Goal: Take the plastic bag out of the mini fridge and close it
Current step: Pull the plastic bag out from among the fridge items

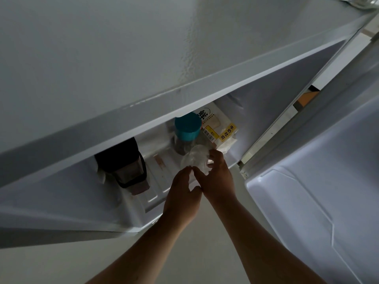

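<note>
While the white mini fridge [114, 128] stands open, both hands pinch the crumpled clear plastic bag [195, 159]: left hand [182, 193] at its near edge, right hand [218, 177] at its right.

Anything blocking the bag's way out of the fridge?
Nothing visible. Both hands, left hand and right hand, are on the plastic bag at the open front; the teal-lidded jar sits behind it, the door swung aside.

Teal-lidded jar [187, 130], clear plastic bag [196, 158], white fridge [123, 58], yellow-labelled packet [221, 128]
</note>
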